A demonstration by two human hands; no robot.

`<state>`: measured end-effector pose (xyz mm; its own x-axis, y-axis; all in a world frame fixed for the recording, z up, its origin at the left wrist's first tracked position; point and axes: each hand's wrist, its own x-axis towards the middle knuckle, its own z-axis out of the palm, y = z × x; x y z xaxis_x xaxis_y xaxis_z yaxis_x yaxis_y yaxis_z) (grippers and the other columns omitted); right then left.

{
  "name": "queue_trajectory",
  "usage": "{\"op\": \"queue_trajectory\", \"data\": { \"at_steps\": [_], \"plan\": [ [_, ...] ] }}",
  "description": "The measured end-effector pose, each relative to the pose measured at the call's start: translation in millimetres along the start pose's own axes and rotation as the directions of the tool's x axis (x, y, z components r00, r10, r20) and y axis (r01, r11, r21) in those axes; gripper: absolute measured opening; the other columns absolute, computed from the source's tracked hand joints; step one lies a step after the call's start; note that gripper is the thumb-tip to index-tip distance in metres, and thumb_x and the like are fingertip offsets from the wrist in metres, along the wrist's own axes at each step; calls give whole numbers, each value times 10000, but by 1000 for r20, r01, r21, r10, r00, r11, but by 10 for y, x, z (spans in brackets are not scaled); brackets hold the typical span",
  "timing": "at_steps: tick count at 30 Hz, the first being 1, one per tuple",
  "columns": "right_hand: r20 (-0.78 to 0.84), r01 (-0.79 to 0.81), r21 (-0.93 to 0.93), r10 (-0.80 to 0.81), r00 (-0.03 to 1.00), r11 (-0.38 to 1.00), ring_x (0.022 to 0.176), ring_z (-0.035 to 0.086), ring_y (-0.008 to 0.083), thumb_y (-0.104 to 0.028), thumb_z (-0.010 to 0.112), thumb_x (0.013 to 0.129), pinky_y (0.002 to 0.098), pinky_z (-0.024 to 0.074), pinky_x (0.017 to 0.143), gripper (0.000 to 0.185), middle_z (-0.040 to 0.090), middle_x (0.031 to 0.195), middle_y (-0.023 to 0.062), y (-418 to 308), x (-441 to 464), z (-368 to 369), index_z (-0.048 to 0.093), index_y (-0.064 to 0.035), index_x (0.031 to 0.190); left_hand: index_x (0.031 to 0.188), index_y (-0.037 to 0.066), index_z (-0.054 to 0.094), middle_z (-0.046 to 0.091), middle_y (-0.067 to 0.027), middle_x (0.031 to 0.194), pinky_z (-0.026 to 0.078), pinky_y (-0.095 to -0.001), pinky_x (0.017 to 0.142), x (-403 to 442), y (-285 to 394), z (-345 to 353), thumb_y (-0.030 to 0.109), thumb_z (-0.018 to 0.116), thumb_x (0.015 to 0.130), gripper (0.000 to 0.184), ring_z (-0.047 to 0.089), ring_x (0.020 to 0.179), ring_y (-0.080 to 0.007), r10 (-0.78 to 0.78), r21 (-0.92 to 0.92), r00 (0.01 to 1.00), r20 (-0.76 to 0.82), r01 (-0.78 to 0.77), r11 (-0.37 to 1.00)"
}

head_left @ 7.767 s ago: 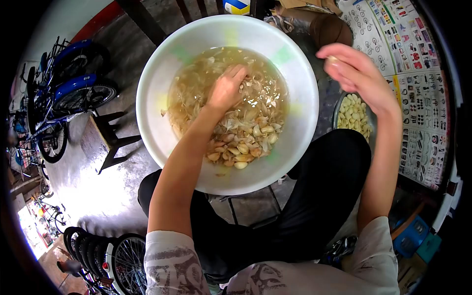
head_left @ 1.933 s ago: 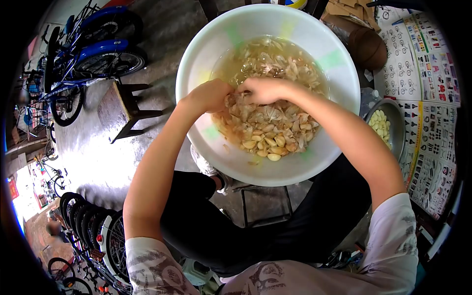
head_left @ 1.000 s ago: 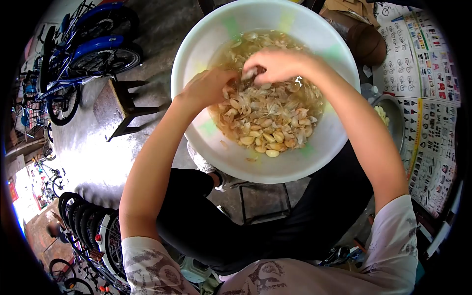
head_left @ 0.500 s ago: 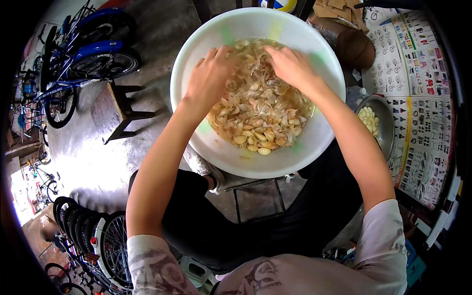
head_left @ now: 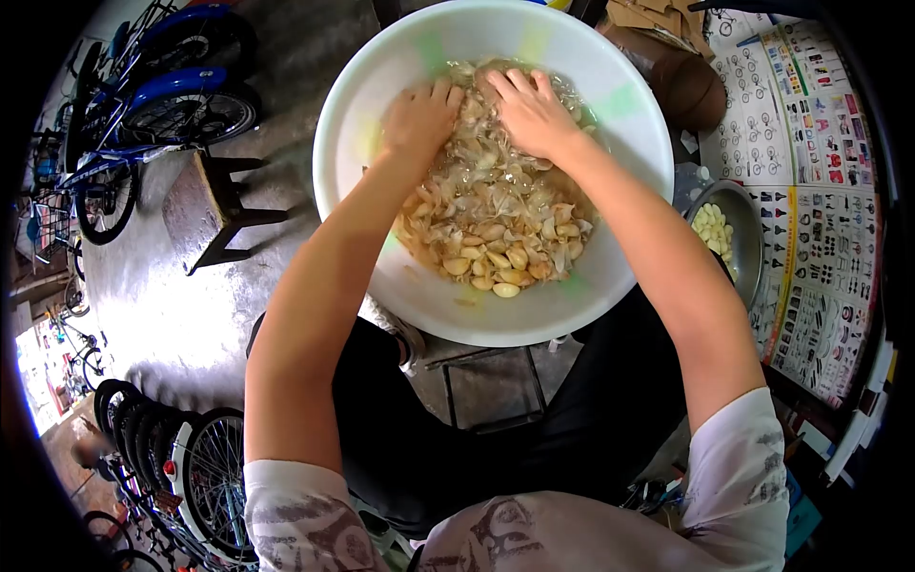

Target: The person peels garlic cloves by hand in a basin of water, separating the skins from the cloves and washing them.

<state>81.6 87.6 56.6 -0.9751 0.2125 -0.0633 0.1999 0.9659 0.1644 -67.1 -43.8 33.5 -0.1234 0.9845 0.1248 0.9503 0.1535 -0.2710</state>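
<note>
A large white plastic basin [head_left: 348, 143] stands in front of me, with water, loose garlic skins [head_left: 496, 195] and several garlic cloves [head_left: 500, 272] inside. The cloves are heaped at its near side. My left hand [head_left: 419, 119] dips into the far left of the water, somewhat blurred, its fingers stretched forward. On the far right my right hand [head_left: 529, 114] lies over the wet skins with its fingers apart. Its fingertips are partly hidden by water and skins. Neither hand shows a clear grip on anything.
To the right a metal bowl [head_left: 748, 234] holds peeled garlic cloves [head_left: 712, 232], beside a printed sheet [head_left: 810, 276]. A wooden stool [head_left: 205, 214] and a blue bicycle [head_left: 181, 95] are at left. Several bicycle tyres [head_left: 143, 434] stand lower left.
Both hands have sunk lower into the water at the basin's far side, the right one shifting left. Water and skins there are stirred. The basin appears slightly further left in view.
</note>
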Motion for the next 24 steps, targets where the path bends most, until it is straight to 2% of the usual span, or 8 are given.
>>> {"op": "queue_trajectory", "data": {
  "at_steps": [2, 5, 8, 11, 14, 16, 22, 24],
  "plan": [
    [110, 33, -69, -26, 994, 997, 1268, 442, 240, -98, 593, 850, 511, 341, 1077, 353, 470, 1377, 67, -14, 35, -254, 648, -49, 1195, 1160, 64, 506, 560, -75, 1161, 562, -389, 811, 10, -13, -186, 91, 685, 799, 405, 600, 1098, -264, 5, -3, 996, 90, -4, 1000],
    [57, -26, 72, 22, 998, 997, 1297, 419, 209, -110, 643, 845, 524, 331, 1074, 343, 519, 1332, 36, 34, -50, -444, 671, -110, 1187, 1186, 90, 517, 558, -73, 1167, 557, -380, 836, 3, -75, -400, 97, 726, 770, 466, 603, 1095, -265, 3, -103, 974, 226, 21, 994],
    [-110, 105, 193, -85, 990, 976, 1181, 509, 253, -133, 707, 844, 492, 380, 1013, 424, 561, 1251, 51, 151, -321, -806, 638, -144, 1262, 1220, 124, 526, 558, -76, 1181, 556, -382, 844, -44, -188, -685, 83, 734, 763, 503, 609, 1089, -268, 15, -203, 950, 311, 51, 978],
    [103, -67, 624, 3, 995, 779, 1063, 607, 292, -155, 716, 847, 422, 505, 875, 394, 599, 1139, 83, 172, -441, -1072, 640, -130, 1233, 1254, 150, 533, 553, -72, 1233, 554, -390, 853, -180, -269, -995, 85, 720, 784, 510, 611, 1103, -268, 23, -232, 956, 292, 48, 972],
    [253, -101, 657, -93, 963, 747, 1131, 584, 297, -184, 748, 822, 432, 495, 943, 422, 573, 1219, 91, -207, -699, -1064, 640, -132, 1226, 1299, 158, 524, 534, -64, 1314, 541, -407, 885, -308, -297, -1243, 112, 712, 807, 529, 601, 1136, -270, 41, -316, 969, 242, 39, 948],
    [38, 133, 561, -186, 982, 817, 1200, 540, 308, -267, 778, 795, 420, 475, 1006, 503, 513, 1329, 107, -492, -894, -825, 628, -160, 1263, 1323, 157, 512, 521, -61, 1353, 531, -418, 906, -386, -272, -1302, 127, 710, 815, 546, 592, 1155, -274, 65, -385, 968, 243, 34, 922],
    [80, 130, 548, -207, 975, 826, 1225, 495, 299, -346, 765, 811, 402, 462, 1017, 507, 477, 1361, 90, -422, -782, -462, 639, -181, 1274, 1363, 152, 478, 501, -53, 1386, 499, -446, 947, -649, -138, -1157, 229, 745, 802, 626, 579, 1162, -306, 260, -709, 917, 304, 35, 704],
    [100, 118, 641, -234, 967, 758, 1171, 533, 287, -339, 760, 819, 398, 471, 991, 458, 510, 1317, 81, -360, -680, -436, 668, -166, 1233, 1358, 160, 491, 483, -44, 1406, 487, -437, 960, -619, -92, -1178, 256, 743, 806, 614, 577, 1164, -308, 304, -645, 780, 547, 161, 747]
  ]
}}
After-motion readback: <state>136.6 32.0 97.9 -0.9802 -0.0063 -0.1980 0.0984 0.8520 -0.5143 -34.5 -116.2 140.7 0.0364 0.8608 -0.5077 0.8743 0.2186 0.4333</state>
